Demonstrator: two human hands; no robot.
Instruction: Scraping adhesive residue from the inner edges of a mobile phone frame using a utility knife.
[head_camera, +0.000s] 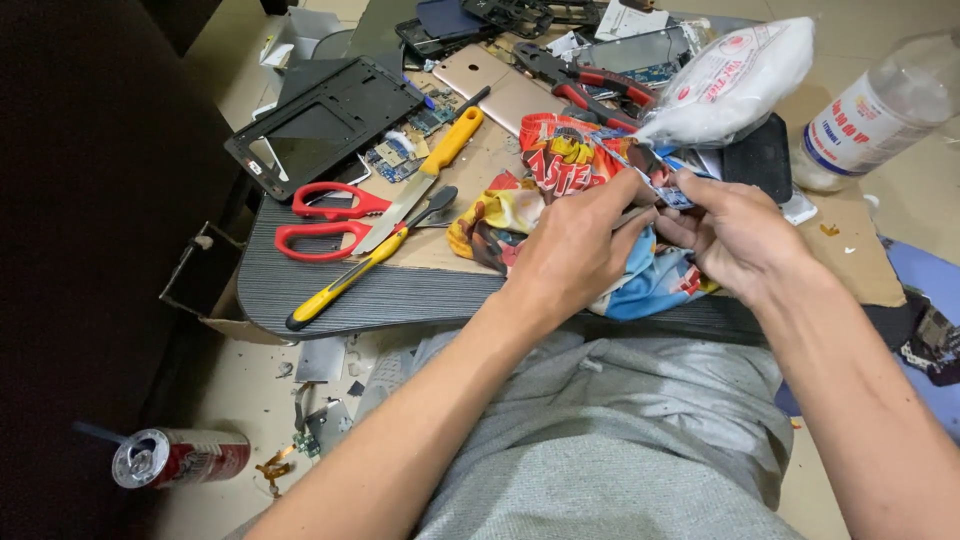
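Observation:
My left hand (580, 245) and my right hand (735, 235) meet over a colourful printed cloth (560, 165) on the low grey table (400, 295). Both pinch a small blue circuit-board piece (672, 190) between the fingertips. My left hand also seems to grip a thin metal tool against it; most of that tool is hidden. A white plastic bag (735, 80) lies just behind the hands.
Red scissors (325, 220), a yellow-handled knife (430, 165), a yellow-handled tool (350, 275), red pliers (590, 80), a black phone frame (320, 120), a rose-gold phone back (500, 85) and boards crowd the table. A plastic bottle (880, 110) stands at right. A drink can (180, 457) lies on the floor.

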